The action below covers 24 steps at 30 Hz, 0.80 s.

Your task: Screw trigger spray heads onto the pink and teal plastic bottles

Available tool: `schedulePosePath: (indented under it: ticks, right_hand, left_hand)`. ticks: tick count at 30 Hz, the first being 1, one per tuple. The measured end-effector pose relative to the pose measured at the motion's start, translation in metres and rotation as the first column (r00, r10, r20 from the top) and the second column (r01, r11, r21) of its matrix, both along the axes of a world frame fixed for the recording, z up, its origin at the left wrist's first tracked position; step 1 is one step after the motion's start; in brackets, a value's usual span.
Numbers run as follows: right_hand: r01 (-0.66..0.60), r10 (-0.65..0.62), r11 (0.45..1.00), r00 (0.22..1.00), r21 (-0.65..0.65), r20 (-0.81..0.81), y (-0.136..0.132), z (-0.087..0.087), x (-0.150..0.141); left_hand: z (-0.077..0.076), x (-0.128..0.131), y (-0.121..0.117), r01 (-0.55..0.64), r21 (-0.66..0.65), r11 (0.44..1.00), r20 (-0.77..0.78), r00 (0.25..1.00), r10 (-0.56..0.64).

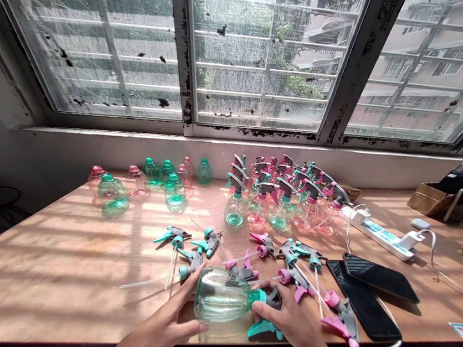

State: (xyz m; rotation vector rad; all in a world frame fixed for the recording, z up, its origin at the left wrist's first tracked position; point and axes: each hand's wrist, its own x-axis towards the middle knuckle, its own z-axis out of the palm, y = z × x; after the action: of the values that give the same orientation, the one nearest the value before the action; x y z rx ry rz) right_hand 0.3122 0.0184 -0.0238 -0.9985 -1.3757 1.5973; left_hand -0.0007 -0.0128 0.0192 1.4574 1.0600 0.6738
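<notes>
Nearest, the left hand [182,315] curls half-open round a green bottle's [221,297] base — the right hand [278,312] pinches its teal collar [260,296]. Beyond, loose spray heads [241,266] lie on the bench [90,269] — then upright bottles [259,207].

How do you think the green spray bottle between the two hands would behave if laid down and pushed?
The green spray bottle would probably feel light, since its see-through body looks empty. Its rounded sides suggest it could roll, though the spray head at its neck might stop it.
</notes>
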Motion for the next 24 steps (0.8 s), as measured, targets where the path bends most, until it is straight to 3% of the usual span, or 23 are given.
schedulePosePath:
  ticks: [5,12,24]
  right_hand:
    - [0.028,-0.028,1.000,1.000,0.005,0.002,0.0008,-0.0015,0.0007]
    - [0.050,-0.050,0.998,0.999,0.030,0.000,-0.0007,-0.0045,-0.0004]
    - [0.053,-0.057,0.995,0.997,0.080,0.051,0.0016,-0.0033,0.0018]
  left_hand:
    - [0.0011,0.0012,0.0000,0.006,0.033,0.999,0.040,0.999,-0.008]
    - [-0.0036,0.0030,0.0034,-0.015,-0.041,0.999,0.154,0.988,0.021]
    - [-0.0067,0.0008,0.0018,-0.032,-0.042,0.999,0.109,0.993,0.036]
